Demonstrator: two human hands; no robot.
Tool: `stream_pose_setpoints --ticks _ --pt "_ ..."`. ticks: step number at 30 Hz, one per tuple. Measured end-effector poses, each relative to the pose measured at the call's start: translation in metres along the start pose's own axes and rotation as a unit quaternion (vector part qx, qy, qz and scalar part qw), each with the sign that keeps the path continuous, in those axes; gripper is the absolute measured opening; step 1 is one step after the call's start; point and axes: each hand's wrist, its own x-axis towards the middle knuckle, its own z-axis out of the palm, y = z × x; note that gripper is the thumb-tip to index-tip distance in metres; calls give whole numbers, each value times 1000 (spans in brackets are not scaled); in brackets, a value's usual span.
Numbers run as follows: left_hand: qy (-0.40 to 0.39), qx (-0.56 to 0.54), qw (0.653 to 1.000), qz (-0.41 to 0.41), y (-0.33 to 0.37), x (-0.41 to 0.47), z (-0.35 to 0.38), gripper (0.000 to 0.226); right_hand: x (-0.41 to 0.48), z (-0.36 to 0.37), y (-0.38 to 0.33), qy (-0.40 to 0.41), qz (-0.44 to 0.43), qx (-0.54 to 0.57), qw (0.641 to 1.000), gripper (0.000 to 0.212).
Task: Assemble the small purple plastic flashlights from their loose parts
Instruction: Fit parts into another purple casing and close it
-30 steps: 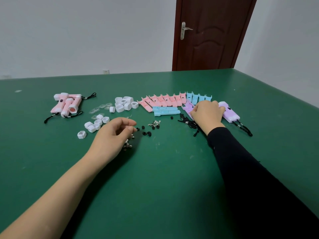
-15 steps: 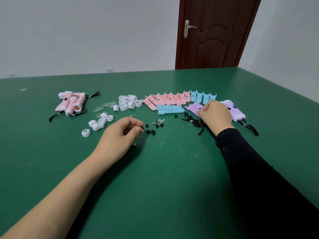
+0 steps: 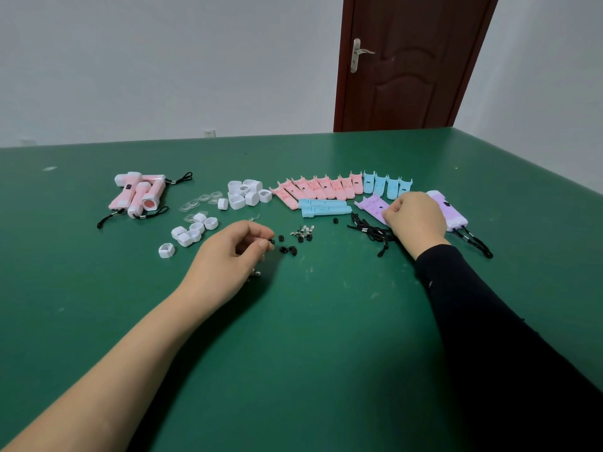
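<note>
My left hand [image 3: 233, 252] hovers low over the green table [image 3: 326, 337], thumb and fingertips pinching a tiny black button part [image 3: 271, 241] beside several loose black buttons [image 3: 288, 249]. My right hand [image 3: 414, 220] rests on the purple shell halves [image 3: 372, 205], its curled fingers gripping one of them. Just right of that hand lie assembled purple flashlights [image 3: 448, 210] with black lanyards. Loose black lanyards [image 3: 367, 230] lie left of the right wrist. Small metal clips [image 3: 303, 231] sit between the hands.
Pink shell halves [image 3: 318, 187] and blue shell halves [image 3: 386, 184] fan out along the back; two joined blue bodies [image 3: 323, 208] lie in front. White caps [image 3: 246, 194], more white caps [image 3: 192, 231], clear lenses [image 3: 200, 202] and finished pink flashlights [image 3: 138, 194] lie left.
My left hand moved slightly right to the black buttons and pinched one. My right hand stayed on the purple shells. The camera view shifted a little.
</note>
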Motion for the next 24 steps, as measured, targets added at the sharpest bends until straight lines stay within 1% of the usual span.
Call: stream_pose_setpoints --ticks 6,9,12,14,16,18,19,21,23,24 --pt "5 -1 1000 -2 0 0 0 18 -2 0 2 36 -37 22 998 19" --pt "5 2 1000 0 -1 0 -1 18 -5 -2 0 87 -62 51 993 21" --pt "15 -11 1000 -4 0 2 -3 17 -12 -11 -14 151 -96 138 974 17" --pt "34 -64 997 -20 2 4 -5 14 -27 -14 -37 169 -135 224 950 14" --pt "51 -180 981 -46 8 6 -8 12 -50 -12 -68 140 -169 318 922 15" --pt "44 -306 949 -69 14 9 -13 20 -78 -2 -100 78 -194 372 904 17" --pt "35 -351 933 -73 16 10 -16 23 -92 4 -114 42 -202 384 900 18" --pt "32 -396 914 -78 18 11 -20 27 -112 16 -134 -9 -207 389 897 22" --pt "64 -408 905 -100 17 12 -22 23 -124 25 -146 -43 -210 394 894 25" --pt "78 -418 898 -114 15 12 -23 22 -126 29 -149 -65 -215 400 889 23"
